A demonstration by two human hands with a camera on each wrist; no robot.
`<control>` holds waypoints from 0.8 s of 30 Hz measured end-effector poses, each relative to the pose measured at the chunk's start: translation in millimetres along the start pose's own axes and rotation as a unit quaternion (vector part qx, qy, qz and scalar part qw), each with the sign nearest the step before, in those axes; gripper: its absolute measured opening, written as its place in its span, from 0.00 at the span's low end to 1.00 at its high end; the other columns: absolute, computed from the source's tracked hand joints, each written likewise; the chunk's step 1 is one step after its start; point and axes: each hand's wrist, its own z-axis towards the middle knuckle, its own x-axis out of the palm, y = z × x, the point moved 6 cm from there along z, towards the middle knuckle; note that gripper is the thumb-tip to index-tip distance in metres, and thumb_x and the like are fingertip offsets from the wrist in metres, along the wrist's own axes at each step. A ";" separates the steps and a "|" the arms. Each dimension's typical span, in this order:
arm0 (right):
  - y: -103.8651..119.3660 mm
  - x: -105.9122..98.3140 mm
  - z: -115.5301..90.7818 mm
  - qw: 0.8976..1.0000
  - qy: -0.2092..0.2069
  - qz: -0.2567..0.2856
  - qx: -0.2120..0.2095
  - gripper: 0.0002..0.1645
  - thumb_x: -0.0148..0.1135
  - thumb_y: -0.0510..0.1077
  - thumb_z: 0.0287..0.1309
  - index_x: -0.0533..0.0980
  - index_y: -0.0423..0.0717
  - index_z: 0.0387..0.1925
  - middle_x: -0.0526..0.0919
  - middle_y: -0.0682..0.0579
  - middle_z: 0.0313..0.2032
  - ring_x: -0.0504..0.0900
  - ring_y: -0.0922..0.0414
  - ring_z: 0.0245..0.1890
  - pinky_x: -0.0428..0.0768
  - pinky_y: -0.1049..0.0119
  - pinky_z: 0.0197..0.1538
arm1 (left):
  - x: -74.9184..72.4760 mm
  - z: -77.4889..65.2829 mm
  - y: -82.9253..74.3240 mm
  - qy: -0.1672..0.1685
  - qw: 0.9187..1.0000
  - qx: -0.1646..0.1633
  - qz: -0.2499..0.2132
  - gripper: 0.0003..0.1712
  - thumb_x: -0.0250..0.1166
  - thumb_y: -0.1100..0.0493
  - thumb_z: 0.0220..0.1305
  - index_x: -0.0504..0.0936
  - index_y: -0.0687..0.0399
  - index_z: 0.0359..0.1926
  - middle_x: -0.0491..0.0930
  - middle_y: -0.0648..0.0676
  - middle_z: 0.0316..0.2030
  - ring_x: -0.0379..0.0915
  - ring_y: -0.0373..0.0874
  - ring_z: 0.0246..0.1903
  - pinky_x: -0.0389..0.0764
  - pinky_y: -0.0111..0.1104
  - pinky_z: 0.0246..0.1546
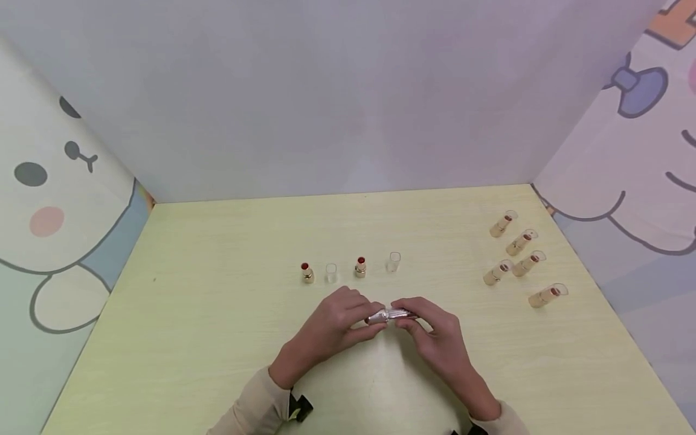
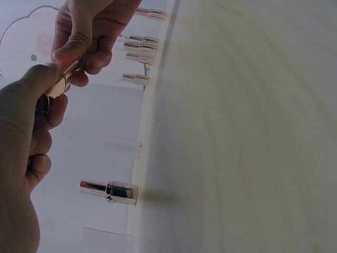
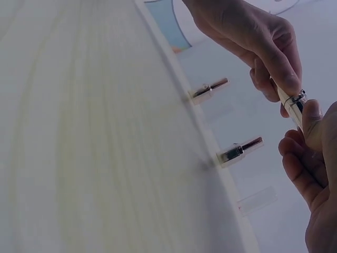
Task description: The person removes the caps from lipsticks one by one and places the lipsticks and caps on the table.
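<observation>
Tabletop (image 1: 179, 350): uncapped lipsticks (image 1: 361, 269) are stood near clear caps (image 1: 394, 262).
Left hand (image 1: 338, 318): silvery tube (image 1: 385, 315) is pinched.
Right hand (image 1: 439, 335): tube's other end is pinched.

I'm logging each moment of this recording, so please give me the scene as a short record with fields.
Left hand: pinches one end of a shiny tube
Right hand: pinches the tube's other end
Tube position: lengthwise between the hands, above the table
Middle row: two uncapped lipsticks and two clear caps, all upright
Row order, from left in the head view: lipstick, cap, lipstick, cap
Right side: five lipsticks with clear caps on, grouped apart from the row
</observation>
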 end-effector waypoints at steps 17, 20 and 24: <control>-4.4 -2.3 -1.6 0.999 0.026 0.026 -0.003 0.35 0.76 0.19 0.36 0.85 0.45 0.49 0.89 0.52 0.40 0.85 0.64 0.38 0.82 0.78 0.46 | 1.0 -2.3 6.5 0.014 0.994 -0.015 -0.109 0.13 0.73 0.57 0.67 0.89 0.51 0.52 0.88 0.43 0.36 0.79 0.33 0.33 0.78 0.24 0.44; -4.7 -1.2 -1.7 0.999 0.036 0.017 0.004 0.32 0.76 0.20 0.40 0.84 0.43 0.50 0.89 0.52 0.41 0.84 0.65 0.39 0.81 0.78 0.47 | 0.5 -2.1 6.4 0.011 0.996 -0.015 -0.088 0.13 0.74 0.57 0.66 0.90 0.51 0.51 0.88 0.43 0.35 0.79 0.34 0.32 0.78 0.25 0.43; -4.9 -2.6 -0.6 0.999 0.040 0.016 0.029 0.30 0.76 0.23 0.47 0.82 0.41 0.53 0.88 0.52 0.44 0.83 0.66 0.40 0.80 0.79 0.47 | -1.9 -0.4 5.5 -0.002 0.999 -0.015 -0.037 0.14 0.76 0.54 0.64 0.90 0.50 0.49 0.87 0.42 0.34 0.79 0.34 0.32 0.78 0.27 0.42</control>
